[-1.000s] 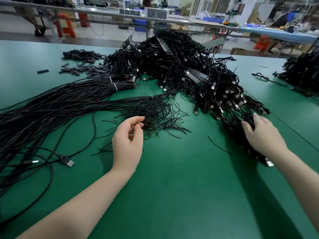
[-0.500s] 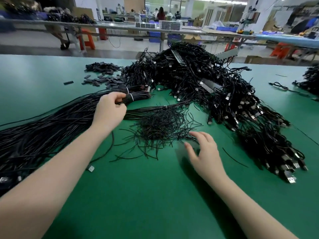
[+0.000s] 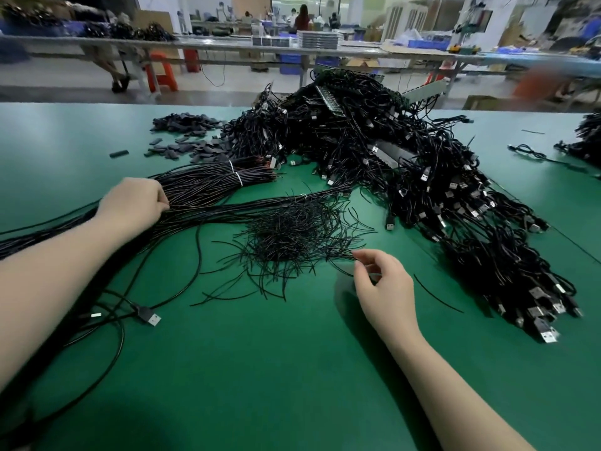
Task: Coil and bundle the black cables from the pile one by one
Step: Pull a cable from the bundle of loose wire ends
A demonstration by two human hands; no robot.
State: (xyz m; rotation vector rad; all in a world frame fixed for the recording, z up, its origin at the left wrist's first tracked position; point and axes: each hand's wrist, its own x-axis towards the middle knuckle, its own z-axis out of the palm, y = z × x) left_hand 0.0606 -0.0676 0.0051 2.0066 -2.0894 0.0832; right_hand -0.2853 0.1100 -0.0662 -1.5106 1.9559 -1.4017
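Green table (image 3: 292, 369): hands perhaps gripping cables (image 3: 201, 193), twist ties (image 3: 292, 236).

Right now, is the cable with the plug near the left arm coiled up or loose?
Loose: the cable with the plug sprawls in open curves across the green table, untied.

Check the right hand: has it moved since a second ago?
Yes. The right hand left the USB cable pile at right and came leftward to the loose twist ties, fingers pinching one.

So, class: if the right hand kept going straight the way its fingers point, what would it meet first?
Probably the loose heap of short black ties, which the right hand already reaches at its near edge; depth is hard to judge.
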